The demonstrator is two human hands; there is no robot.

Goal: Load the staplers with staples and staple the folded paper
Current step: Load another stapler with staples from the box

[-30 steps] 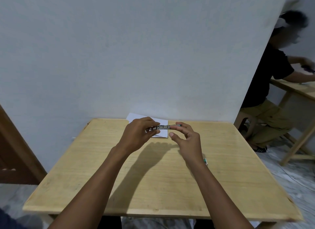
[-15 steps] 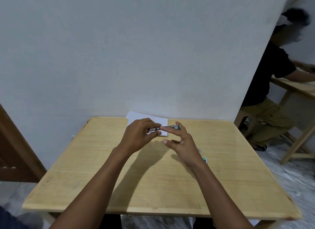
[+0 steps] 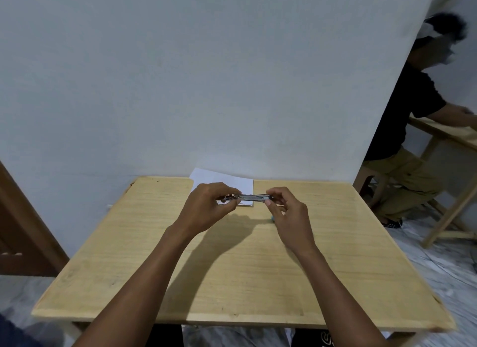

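A small metal stapler point(image 3: 254, 197) is held level above the far middle of the wooden table point(image 3: 232, 269). My left hand point(image 3: 209, 207) pinches its left end between thumb and fingers. My right hand point(image 3: 289, 215) pinches its right end with curled fingers. Behind the stapler a white folded paper point(image 3: 227, 184) lies at the table's far edge against the wall, partly hidden by my hands. A small teal object point(image 3: 272, 218) peeks out under my right hand; what it is cannot be told.
A grey wall point(image 3: 206, 75) stands right behind the table. At the right, a seated person point(image 3: 407, 129) in a black shirt works at another wooden table point(image 3: 449, 132). A brown wooden door edge point(image 3: 23, 230) is at the left.
My right hand has moved from the stapler's middle to its right end and now pinches it. The stapler stays level between both hands.
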